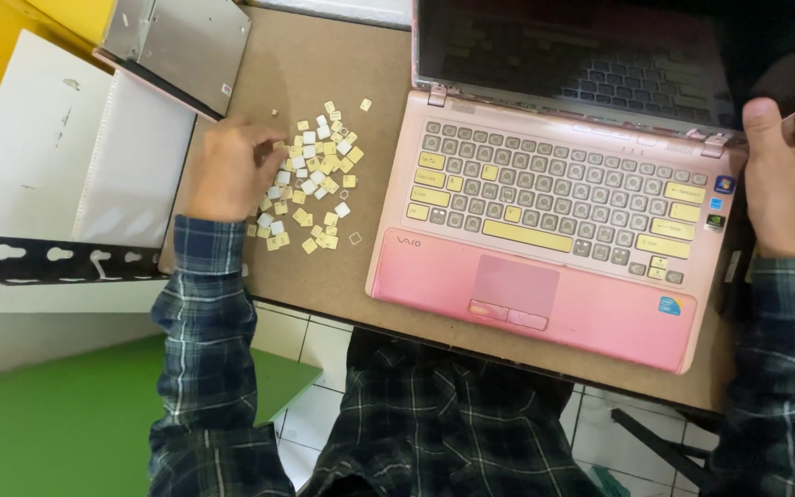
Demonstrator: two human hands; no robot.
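Left hand (224, 173): rests on the brown worktop (324, 74) at the left edge of a heap of loose keycaps (310, 175), knuckles up, fingers (264, 138) curled down onto the nearest caps; whether a cap is pinched between them cannot be told.
Right hand (789, 175): at the far right corner of the pink laptop (526, 304), beside its hinge, fingers loosely bent; a red and black handle shows just beside the palm, but I cannot tell if they grip it.
Loose keycaps: cream and white squares scattered left of the laptop, near the worktop's middle.
Laptop: lid open, most keys stripped to bare grey switches, a few cream keys in place.
Metal drive (181, 41): far left, partly over a white sheet.
Black bracket (62, 260): left, off the worktop's edge.
Sleeves: dark plaid on both arms.
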